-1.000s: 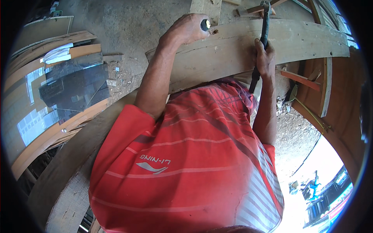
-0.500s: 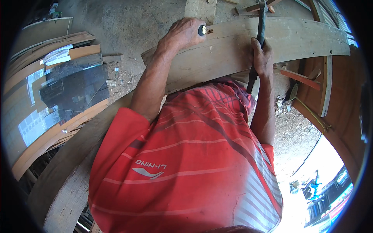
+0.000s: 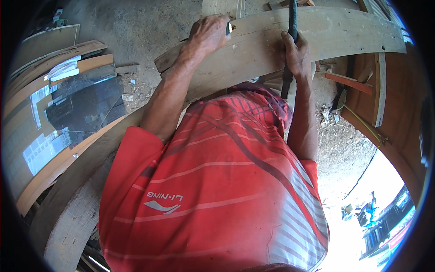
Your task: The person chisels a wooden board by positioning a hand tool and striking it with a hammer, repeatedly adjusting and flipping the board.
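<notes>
A long weathered plank (image 3: 263, 47) lies across in front of me. Over its left part my left hand (image 3: 209, 35) is closed round a short tool (image 3: 228, 29) with a dark round end and a pale yellow centre; the rest of that tool is hidden in the fist. Beside this fist, a small brown gouge marks the wood. Farther right, my right hand (image 3: 297, 54) grips a long dark bar-like handle (image 3: 287, 81), held upright across the plank. The handle's upper end runs out of the picture, so I cannot make out its head.
Dark glossy panels and boards (image 3: 86, 106) are stacked at the left. A thick curved timber (image 3: 74, 226) runs along the lower left. At the right stand a brown wooden panel (image 3: 398, 113) and a reddish crosspiece (image 3: 349, 82). Wood scraps (image 3: 330, 115) litter the ground.
The plank and both hands appear slightly higher and farther left in the picture, as the whole view has shifted. Both hands keep their holds.
</notes>
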`<state>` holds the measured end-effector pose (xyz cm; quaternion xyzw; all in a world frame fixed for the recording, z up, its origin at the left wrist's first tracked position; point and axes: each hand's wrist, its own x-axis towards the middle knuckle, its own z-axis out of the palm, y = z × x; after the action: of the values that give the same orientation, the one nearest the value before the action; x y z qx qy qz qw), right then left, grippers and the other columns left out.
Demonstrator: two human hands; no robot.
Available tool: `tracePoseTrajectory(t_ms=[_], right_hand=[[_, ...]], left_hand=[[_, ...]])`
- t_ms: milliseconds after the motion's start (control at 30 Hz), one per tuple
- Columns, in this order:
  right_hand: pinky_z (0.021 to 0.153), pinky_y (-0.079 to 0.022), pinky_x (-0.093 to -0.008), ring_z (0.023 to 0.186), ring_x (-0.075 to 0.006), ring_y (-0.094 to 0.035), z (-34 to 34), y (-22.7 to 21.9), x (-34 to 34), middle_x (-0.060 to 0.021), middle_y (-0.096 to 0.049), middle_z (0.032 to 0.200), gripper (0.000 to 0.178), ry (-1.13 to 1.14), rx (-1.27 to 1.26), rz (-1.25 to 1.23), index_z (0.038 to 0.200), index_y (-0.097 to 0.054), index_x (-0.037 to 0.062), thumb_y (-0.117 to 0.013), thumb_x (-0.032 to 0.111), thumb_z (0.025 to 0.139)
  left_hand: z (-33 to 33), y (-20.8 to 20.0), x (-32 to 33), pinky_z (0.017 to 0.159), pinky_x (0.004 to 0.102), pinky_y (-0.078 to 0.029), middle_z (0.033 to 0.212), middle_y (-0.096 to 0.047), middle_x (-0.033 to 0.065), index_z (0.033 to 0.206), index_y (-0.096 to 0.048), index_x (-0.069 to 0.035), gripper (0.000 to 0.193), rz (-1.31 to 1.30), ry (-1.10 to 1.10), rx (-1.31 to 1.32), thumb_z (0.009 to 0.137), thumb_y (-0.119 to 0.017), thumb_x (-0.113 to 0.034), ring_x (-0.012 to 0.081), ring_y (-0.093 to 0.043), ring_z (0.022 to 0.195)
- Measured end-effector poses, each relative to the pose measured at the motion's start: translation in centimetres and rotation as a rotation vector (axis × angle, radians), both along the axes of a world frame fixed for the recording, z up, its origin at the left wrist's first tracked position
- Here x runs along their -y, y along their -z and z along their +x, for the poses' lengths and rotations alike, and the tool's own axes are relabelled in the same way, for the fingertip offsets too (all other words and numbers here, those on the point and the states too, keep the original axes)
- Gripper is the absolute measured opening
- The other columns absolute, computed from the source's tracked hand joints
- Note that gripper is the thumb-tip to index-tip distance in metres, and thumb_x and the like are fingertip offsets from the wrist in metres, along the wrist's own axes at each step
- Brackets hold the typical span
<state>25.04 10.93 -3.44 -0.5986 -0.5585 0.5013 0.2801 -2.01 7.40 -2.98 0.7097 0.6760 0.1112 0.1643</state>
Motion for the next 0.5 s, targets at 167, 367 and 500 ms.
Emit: tracePoseTrajectory(t_ms=[167, 367, 500], right_hand=[[0.048, -0.041, -0.028, 0.053, -0.0078, -0.051, 0.1, -0.8, 0.5, 0.0028, -0.054, 0.063, 0.033, 0.009, -0.011, -0.042, 0.086, -0.061, 0.0073, -0.06, 0.036, 0.101], [0.052, -0.047, -0.0327, 0.054, -0.0147, -0.056, -1.4, 0.1, 0.4, -0.0067, -0.061, 0.067, 0.033, -0.022, -0.056, -0.007, 0.095, -0.062, -0.0012, -0.057, 0.031, 0.101], [0.051, -0.049, -0.0362, 0.053, -0.0175, -0.058, -0.7, -0.4, 0.2, -0.008, -0.06, 0.067, 0.036, -0.027, -0.004, -0.011, 0.1, -0.061, -0.0039, -0.059, 0.032, 0.1]], left_hand=[[0.8, -0.9, -1.0, 0.078, 0.0501, -0.054, 0.089, -0.071, 0.0231, 0.094, -0.068, -0.002, 0.025, -0.109, -0.077, 0.105, 0.079, -0.068, -0.022, 0.0427, -0.069, 0.088], [-0.4, -0.1, 0.3, 0.077, 0.0515, -0.053, 0.091, -0.071, 0.0228, 0.099, -0.07, -0.004, 0.023, -0.078, -0.108, -0.065, 0.083, -0.07, -0.021, 0.043, -0.069, 0.09], [-0.2, -1.1, 0.0, 0.077, 0.0511, -0.053, 0.092, -0.071, 0.0227, 0.099, -0.07, -0.004, 0.025, -0.122, -0.144, -0.008, 0.083, -0.068, -0.022, 0.0432, -0.069, 0.09]])
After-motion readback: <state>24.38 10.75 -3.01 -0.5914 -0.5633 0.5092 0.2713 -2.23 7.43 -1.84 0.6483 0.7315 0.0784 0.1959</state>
